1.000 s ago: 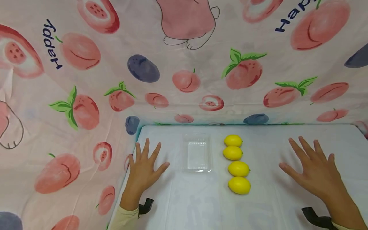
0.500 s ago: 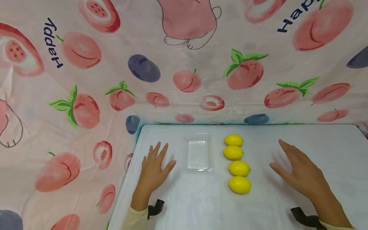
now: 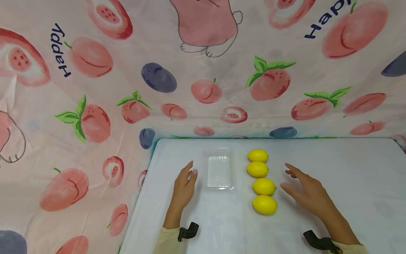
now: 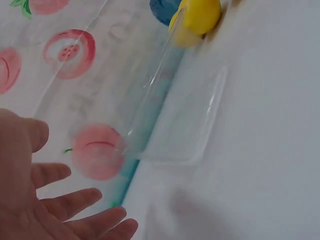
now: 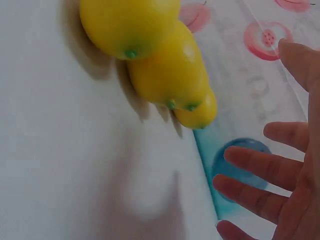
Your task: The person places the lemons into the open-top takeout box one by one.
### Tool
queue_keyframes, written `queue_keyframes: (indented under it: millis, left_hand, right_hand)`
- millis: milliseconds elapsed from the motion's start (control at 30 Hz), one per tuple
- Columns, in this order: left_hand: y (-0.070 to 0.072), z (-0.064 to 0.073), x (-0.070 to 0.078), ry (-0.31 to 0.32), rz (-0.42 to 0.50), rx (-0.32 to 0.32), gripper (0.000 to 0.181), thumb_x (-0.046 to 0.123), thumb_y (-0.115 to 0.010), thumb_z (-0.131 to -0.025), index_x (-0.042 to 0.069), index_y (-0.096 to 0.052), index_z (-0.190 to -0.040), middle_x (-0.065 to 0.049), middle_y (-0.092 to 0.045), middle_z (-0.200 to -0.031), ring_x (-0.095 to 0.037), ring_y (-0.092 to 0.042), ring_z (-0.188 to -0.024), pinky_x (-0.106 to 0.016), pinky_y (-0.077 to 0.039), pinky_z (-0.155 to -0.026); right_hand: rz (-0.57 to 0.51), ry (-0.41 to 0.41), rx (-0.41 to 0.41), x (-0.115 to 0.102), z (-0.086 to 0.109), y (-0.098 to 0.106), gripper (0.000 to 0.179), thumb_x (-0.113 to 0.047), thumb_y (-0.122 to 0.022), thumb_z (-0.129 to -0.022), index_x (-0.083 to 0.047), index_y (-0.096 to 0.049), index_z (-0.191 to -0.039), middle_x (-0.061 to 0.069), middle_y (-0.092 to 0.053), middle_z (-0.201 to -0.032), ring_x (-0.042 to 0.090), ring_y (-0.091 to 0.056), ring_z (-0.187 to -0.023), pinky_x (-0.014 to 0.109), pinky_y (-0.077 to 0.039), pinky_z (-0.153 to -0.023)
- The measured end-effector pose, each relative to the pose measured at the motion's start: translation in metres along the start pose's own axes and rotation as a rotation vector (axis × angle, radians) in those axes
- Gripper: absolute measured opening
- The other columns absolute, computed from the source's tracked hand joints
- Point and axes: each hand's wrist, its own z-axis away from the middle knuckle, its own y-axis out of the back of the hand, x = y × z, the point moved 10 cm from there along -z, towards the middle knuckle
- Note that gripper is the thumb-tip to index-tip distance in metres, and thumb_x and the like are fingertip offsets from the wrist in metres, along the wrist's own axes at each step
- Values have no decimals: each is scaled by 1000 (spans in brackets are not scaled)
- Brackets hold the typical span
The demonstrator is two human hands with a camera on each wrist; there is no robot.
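A clear plastic box lies on the white table, seen whole in the head view and from the side in the left wrist view. My left hand hovers just left of it, fingers apart from it and holding nothing. To the right of the box, several yellow lemons stand in a column from the back lemon to the front lemon. My right hand is to the right of the lemons, thumb and fingers spread, touching none of them. In the right wrist view the lemons overlap one another.
The white table ends at the back and left against a pink cloth printed with fruit. A black wrist strap piece sticks out at the left wrist, and a similar black piece at the right.
Both hands have moved inward: the left toward the box, the right toward the lemons. Their widely spread fingers have drawn closer together and turned sideways. The box and lemons have stayed put.
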Motion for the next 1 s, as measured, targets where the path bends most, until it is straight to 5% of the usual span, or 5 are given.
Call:
queue_keyframes:
  millis: [233, 500, 700, 1000]
  left_hand:
    - [-29, -11, -23, 130, 275, 20, 54, 37, -47, -108, 14, -41, -156, -11, -48, -156, -37, -51, -140, -52, -49, -109]
    - [-51, -25, -32, 85, 481, 13, 51, 23, -47, -109, 11, -39, -157, -6, -44, -161, -29, -41, -149, -48, -35, -122]
    - [-56, -29, -36, 41, 537, -14, 51, 21, -47, -108, 13, -39, -158, -5, -41, -163, -27, -36, -152, -47, -30, -125]
    - [-55, -27, -37, 10, 494, -18, 52, 16, -47, -108, 11, -37, -159, -3, -41, -163, -27, -37, -152, -46, -30, -125]
  right_hand:
    - [-99, 74, 30, -9, -7, -20, 70, -54, -67, -94, -14, -49, -150, 14, -67, -135, 42, -58, -125, 69, -43, -101]
    - [-149, 125, 64, -13, -12, -39, 62, -49, -72, -92, -12, -59, -140, 13, -70, -130, 41, -60, -124, 64, -45, -104]
    - [-134, 125, 73, -13, -13, -44, 54, -48, -75, -89, -16, -65, -131, 10, -70, -128, 40, -61, -119, 63, -46, -101]
    - [-150, 127, -5, -16, -14, -49, 53, -51, -76, -88, -21, -66, -131, 9, -68, -131, 39, -60, -122, 66, -46, -100]
